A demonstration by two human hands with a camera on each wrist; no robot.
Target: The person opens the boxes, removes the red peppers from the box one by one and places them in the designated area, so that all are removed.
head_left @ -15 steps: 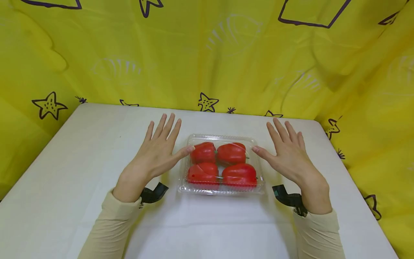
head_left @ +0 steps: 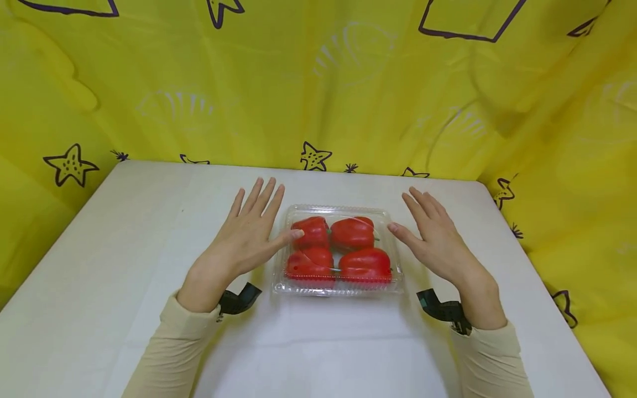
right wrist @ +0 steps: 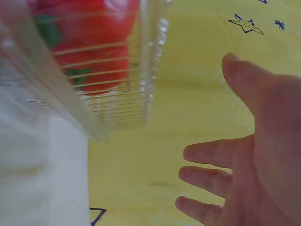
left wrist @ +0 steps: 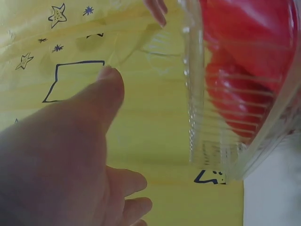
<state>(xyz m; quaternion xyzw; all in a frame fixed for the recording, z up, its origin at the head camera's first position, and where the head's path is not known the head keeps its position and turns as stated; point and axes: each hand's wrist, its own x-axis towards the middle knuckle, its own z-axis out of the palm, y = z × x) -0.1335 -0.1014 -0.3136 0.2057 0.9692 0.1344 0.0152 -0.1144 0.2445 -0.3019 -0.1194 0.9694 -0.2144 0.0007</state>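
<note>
A clear plastic clamshell box (head_left: 343,288) with its lid down sits mid-table, several red bell peppers (head_left: 365,265) inside it. To its left is my left hand (head_left: 239,243), fingers straight and spread, the thumb overlapping the box's left side in the head view. On the other side my right hand (head_left: 443,249) has straight fingers too, its thumb tip near the box's right edge. Both hands hold nothing. Each wrist view shows a gap between the hand and the ribbed wall of the box (left wrist: 195,117).
A white-covered table (head_left: 124,249) lies beneath. Yellow curtains (head_left: 273,83) printed with dark stars and fish hang behind it and along both sides. A black wrist mount (head_left: 241,298) juts inward from the left wrist, and another mount (head_left: 440,307) from the right.
My right hand's fingers have drawn closer together and turned inward slightly. The left hand has shifted a little right, toward the box. The head view has moved slightly.
</note>
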